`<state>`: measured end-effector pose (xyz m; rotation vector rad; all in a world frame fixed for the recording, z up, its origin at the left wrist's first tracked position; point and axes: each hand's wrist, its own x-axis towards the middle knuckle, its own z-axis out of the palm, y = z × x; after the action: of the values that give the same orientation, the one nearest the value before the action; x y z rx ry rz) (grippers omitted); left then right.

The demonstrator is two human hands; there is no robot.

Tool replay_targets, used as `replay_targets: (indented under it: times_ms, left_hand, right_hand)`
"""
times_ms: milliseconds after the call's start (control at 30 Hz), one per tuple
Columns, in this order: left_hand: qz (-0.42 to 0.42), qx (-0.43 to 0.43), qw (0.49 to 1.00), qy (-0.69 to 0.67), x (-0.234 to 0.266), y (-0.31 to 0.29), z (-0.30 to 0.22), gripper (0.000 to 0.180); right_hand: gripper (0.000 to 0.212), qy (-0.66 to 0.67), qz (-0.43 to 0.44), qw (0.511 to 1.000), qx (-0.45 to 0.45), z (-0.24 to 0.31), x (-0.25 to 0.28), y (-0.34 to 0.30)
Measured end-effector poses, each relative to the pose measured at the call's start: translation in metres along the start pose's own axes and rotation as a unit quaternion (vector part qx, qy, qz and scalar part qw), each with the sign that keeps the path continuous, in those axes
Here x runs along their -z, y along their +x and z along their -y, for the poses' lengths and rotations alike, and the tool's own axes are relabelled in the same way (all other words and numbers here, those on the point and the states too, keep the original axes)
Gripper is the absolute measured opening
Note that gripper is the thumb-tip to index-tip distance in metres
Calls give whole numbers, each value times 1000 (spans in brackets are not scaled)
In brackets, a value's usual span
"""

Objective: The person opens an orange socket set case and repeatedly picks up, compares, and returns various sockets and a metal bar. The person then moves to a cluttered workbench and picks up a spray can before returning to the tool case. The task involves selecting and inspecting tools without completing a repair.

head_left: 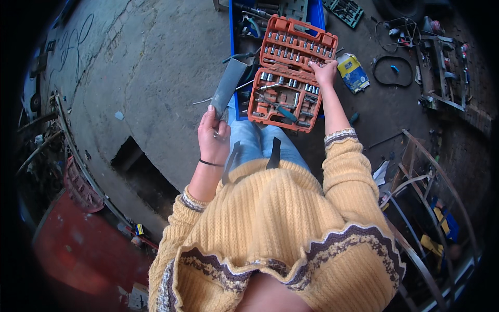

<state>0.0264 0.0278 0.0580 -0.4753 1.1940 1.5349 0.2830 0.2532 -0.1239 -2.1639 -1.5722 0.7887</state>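
Over blue box, orange case, lengthwise forward

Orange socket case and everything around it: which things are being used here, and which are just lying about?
Apparently in use:
- orange socket case, at the right hand
- its sockets
- blue toolbox beneath
- grey flat piece, at the left hand

Apparently lying about:
- blue-and-yellow package
- black loop
- green tool case

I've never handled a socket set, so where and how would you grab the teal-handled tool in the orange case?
Probably around its teal handle, from above. That thick, exposed part slants toward the near side of the open orange socket case, whose rim could hinder a sideways approach.
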Motion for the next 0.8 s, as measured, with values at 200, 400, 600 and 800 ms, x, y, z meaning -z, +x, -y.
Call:
replay_targets:
  times_ms: [200,400,600,800]
  left_hand:
    - [-6,6,1000,8,-1,3,2,27]
    - [3,4,1000,3,3,4,6,21]
    - [12,-4,1000,1,4,2,9,20]
    - [16,-1,1000,10,10,-2,9,29]
  right_hand:
    - [94,-38,39,992,-115,-5,-1,18]
    - [90,-129,48,986,-89,-3,0,12]
    - [81,-141,-16,989,-47,-8,-10,3]
    - [72,5,-91,994,56,-18,-10,-22]
